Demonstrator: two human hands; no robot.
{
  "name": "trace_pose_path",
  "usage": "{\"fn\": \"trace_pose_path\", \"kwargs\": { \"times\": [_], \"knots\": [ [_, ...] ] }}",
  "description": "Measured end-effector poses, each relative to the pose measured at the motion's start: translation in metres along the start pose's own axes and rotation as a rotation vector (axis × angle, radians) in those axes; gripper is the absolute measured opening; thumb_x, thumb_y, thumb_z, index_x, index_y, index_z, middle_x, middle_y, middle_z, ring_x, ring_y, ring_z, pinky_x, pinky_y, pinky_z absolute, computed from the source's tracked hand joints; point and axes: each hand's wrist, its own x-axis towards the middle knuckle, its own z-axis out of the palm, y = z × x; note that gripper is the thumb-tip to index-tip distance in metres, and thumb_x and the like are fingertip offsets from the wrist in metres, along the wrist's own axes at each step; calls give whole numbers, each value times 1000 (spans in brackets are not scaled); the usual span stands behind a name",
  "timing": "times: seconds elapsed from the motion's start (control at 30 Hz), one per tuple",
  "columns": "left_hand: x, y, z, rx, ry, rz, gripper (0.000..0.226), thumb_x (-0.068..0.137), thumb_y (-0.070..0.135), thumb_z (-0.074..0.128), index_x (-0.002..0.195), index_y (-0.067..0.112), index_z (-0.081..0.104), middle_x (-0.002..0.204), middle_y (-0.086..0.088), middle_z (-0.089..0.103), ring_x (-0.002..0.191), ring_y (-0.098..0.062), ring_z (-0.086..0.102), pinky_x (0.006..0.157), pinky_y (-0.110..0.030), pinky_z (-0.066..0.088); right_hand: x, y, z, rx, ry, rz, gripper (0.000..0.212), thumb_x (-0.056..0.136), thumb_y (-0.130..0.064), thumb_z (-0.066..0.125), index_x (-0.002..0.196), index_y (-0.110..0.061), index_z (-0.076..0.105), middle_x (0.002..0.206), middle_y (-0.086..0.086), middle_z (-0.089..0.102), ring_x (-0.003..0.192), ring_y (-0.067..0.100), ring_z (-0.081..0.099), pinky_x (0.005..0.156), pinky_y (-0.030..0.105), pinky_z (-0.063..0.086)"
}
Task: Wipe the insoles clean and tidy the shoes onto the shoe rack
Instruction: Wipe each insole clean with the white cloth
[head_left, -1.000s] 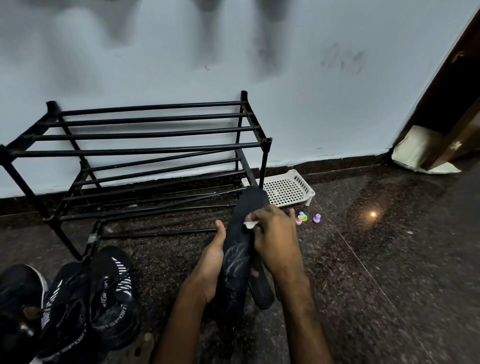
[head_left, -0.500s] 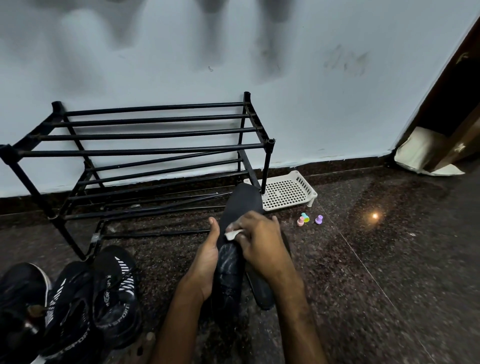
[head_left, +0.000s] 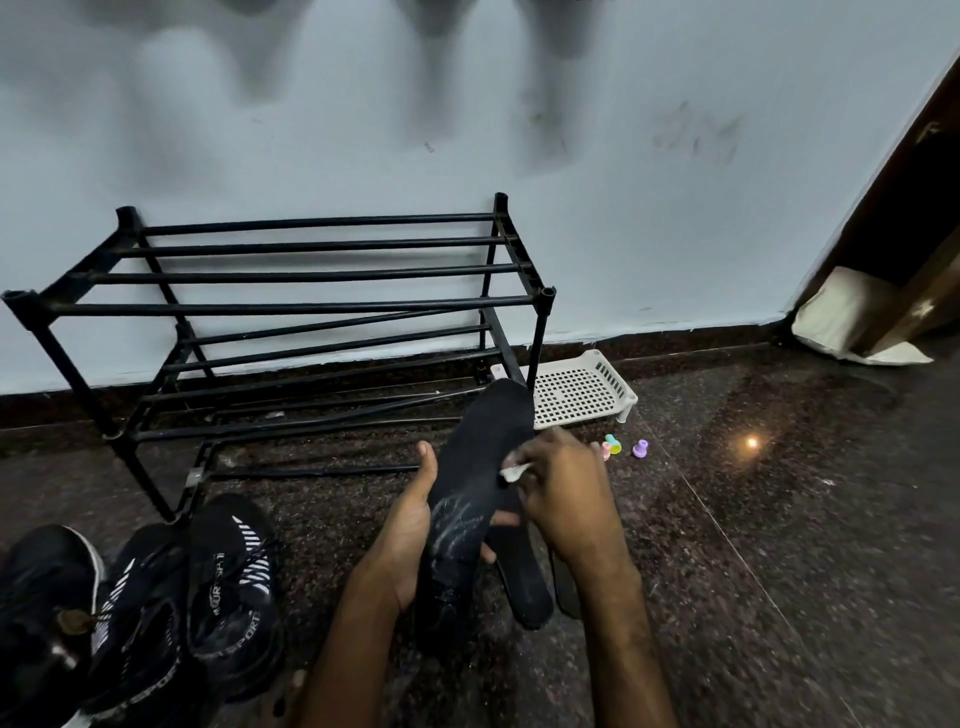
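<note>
The right hand (head_left: 563, 499), pinching a white wipe (head_left: 511, 473), has swept back to the right edge of the insole (head_left: 483, 447), which the left hand (head_left: 410, 525) grips just in front of the shoe rack (head_left: 291, 306): still wiping, shoes (head_left: 228, 587) unshelved.

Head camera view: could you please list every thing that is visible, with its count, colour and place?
shoe rack: one, black, against the wall.
shoes: three, black with white markings, on the floor at lower left.
held insole: one, black with whitish streaks, raised before the rack.
floor insole: at least one, black, on the floor under the right hand.
cloth: one, white, on the held insole.
tray: one, white, perforated, on the floor right of the rack.
small pieces: three, pink, green, purple, beside the tray.
bag: one, cream, by the doorway at right.
left hand: grips the held insole.
right hand: fingers pinch the cloth.
</note>
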Motion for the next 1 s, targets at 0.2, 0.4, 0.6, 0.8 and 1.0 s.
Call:
{"fn": "trace_pose_path", "kwargs": {
  "times": [0.2,0.4,0.6,0.8,1.0],
  "knots": [
    [-6,3,3,-3,-64,-32,74,93,64,34,115,3,69,89,-20,70,61,-28,68,46,-36,55,2,-17,2,180,65,-114,30,79,-2,67,92,-28,74,94,-16,56,92,9,56,93,43,48],
    [-8,4,-2,88,-89,-87,79,95,63,27,122,-1,65,103,-30,67,75,-35,70,46,-34,55,11,5,-2,43,147,15,26,79,-5,69,90,-29,73,95,-13,62,87,5,56,101,54,42],
    [-15,6,-2,97,-123,-120,79,97,62,24,122,-3,61,90,-28,70,64,-32,70,44,-35,53,18,-14,4,234,40,-126,32,79,-4,68,93,-33,73,97,-21,59,95,2,59,101,55,43],
    [-17,4,-7,90,-91,-129,76,98,59,23,129,-3,55,94,-27,70,70,-35,72,43,-36,55,-1,4,11,78,11,-6,27,79,-11,68,86,-37,72,95,-18,64,93,1,59,105,59,36],
    [-18,-2,-6,63,-152,-153,78,99,60,25,124,-4,60,94,-31,69,68,-35,71,45,-37,56,16,-12,12,272,181,13,31,78,-4,68,91,-32,72,98,-15,62,95,8,61,102,55,43]
  ]
}}
